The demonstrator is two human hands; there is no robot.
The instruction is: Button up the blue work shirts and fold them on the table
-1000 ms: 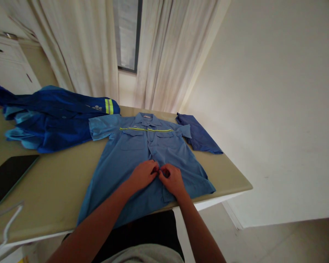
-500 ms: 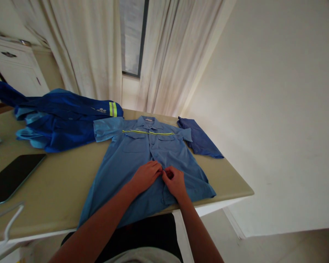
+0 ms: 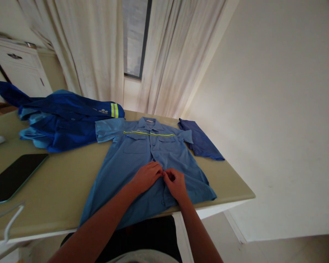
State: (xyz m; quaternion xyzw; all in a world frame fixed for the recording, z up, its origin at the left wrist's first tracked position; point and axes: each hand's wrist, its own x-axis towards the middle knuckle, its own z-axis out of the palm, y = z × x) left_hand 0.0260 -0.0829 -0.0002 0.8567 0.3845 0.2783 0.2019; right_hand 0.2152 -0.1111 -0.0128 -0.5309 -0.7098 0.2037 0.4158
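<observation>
A blue short-sleeved work shirt (image 3: 137, 146) lies spread face up, its collar pointing away from me and a yellow stripe across the chest. My left hand (image 3: 149, 176) and my right hand (image 3: 175, 181) meet at the front placket, below the chest pockets. Both sets of fingers pinch the placket's cloth, the fingertips nearly touching. Whether a button sits between them is hidden. Lower on the placket, near the hem, a button (image 3: 162, 202) shows.
The shirt rests on a beige-topped table (image 3: 65, 182). Left of it lies a heap of darker blue clothes (image 3: 63, 128); a folded navy garment (image 3: 203, 140) is at the right. A black phone-like slab (image 3: 16, 177) and a white hanger (image 3: 12, 223) lie near the left edge.
Both hands stay at the same spot on the placket, with only slight finger movement. The whole view has shifted a little. The shirt lies as before.
</observation>
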